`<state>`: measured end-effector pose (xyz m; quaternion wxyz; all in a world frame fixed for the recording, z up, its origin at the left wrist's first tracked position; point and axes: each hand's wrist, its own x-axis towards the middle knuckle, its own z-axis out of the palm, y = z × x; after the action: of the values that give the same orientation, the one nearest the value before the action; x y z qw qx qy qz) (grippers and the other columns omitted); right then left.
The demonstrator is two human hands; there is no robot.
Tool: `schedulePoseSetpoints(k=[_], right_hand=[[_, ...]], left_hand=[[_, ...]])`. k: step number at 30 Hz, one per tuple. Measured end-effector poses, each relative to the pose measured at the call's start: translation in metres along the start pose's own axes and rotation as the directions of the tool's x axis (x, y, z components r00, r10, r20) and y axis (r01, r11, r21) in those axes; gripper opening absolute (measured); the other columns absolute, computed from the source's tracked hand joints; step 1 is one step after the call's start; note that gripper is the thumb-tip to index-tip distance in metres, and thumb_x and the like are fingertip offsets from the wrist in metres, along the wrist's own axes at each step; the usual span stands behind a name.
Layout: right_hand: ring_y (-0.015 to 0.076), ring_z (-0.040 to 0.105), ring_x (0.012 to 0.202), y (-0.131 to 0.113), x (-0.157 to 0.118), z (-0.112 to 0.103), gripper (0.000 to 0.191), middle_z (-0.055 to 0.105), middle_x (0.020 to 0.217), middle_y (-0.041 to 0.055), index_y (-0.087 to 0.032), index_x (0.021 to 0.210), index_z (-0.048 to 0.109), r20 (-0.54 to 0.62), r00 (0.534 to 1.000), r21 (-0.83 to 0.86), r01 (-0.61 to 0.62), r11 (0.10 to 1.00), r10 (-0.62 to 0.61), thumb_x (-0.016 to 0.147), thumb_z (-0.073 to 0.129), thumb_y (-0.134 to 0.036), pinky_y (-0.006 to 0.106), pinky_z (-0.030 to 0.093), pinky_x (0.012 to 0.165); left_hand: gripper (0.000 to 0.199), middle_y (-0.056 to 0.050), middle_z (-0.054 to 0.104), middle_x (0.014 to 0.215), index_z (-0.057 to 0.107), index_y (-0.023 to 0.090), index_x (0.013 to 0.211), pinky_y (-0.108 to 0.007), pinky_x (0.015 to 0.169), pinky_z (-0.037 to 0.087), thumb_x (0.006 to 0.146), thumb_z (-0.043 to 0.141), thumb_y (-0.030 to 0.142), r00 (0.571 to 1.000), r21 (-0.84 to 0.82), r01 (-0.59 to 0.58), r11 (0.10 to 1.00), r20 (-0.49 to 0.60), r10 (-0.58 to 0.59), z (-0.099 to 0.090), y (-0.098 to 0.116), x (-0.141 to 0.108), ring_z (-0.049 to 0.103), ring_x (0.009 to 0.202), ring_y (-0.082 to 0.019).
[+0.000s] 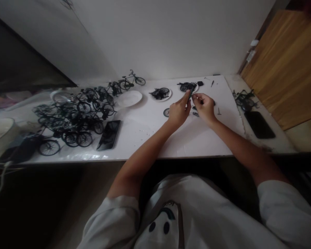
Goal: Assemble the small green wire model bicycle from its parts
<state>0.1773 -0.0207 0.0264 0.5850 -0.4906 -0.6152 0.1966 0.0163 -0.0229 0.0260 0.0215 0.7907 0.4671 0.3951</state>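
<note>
My left hand (178, 111) is closed on a small dark model bicycle part (190, 93), which sticks up past the fingertips; its exact kind is unclear. My right hand (205, 106) meets it from the right, fingers pinched, and whatever lies between them is hidden. A small model wheel (166, 112) rests on the white board just left of my left hand. Below the hands lie small dark pieces (195, 114), partly covered. Behind them stands a white plate (196, 89) of black bicycle parts (186, 86), with another plate of parts (159, 93) to its left.
Many black model bicycles (75, 117) crowd the left side, beside a white plate (129, 99) and a phone (109, 135). A small T-shaped tool (219, 111) lies right of my hands. Another phone (259, 124) and dark model parts (245, 99) are at the right edge.
</note>
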Motion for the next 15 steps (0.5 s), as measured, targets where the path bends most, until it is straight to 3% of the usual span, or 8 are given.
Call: schedulePoseSetpoints(k=[7, 11, 15], right_hand=[[0.0150, 0.045, 0.061, 0.0046, 0.0053, -0.0007, 0.052, 0.050, 0.067, -0.0027, -0.022, 0.094, 0.075, 0.044, 0.998, 0.038, -0.038, 0.999, 0.036, 0.094, 0.070, -0.074, 0.030, 0.038, 0.058], [0.0123, 0.037, 0.053, 0.0070, 0.0079, -0.0012, 0.056, 0.043, 0.060, -0.0066, -0.022, 0.091, 0.072, 0.108, 0.977, 0.198, -0.204, 0.959, 0.185, 0.082, 0.080, -0.077, 0.029, 0.029, 0.049], [0.0086, 0.025, 0.045, 0.0008, 0.0057, -0.0026, 0.054, 0.033, 0.054, -0.0119, -0.024, 0.087, 0.068, 0.241, 0.916, 0.332, -0.387, 0.860, 0.320, 0.077, 0.087, -0.073, 0.027, 0.021, 0.044]], left_hand=[[0.056, -0.016, 0.085, 0.122, 0.058, 0.018, 0.166, -0.032, 0.084, 0.059, 0.111, 0.049, 0.028, 1.000, -0.026, -0.003, 1.000, -0.005, 0.003, 0.0013, -0.0012, 0.0000, 0.078, 0.089, -0.020], [0.056, -0.016, 0.083, 0.131, 0.057, 0.019, 0.167, -0.032, 0.089, 0.060, 0.111, 0.050, 0.025, 0.999, -0.025, 0.009, 1.000, 0.031, -0.008, -0.0008, -0.0005, 0.0012, 0.079, 0.094, -0.020], [0.056, -0.017, 0.071, 0.156, 0.057, 0.024, 0.167, -0.035, 0.092, 0.061, 0.111, 0.050, 0.024, 0.998, -0.029, 0.024, 0.999, 0.055, -0.022, -0.0017, -0.0010, 0.0019, 0.079, 0.096, -0.020]])
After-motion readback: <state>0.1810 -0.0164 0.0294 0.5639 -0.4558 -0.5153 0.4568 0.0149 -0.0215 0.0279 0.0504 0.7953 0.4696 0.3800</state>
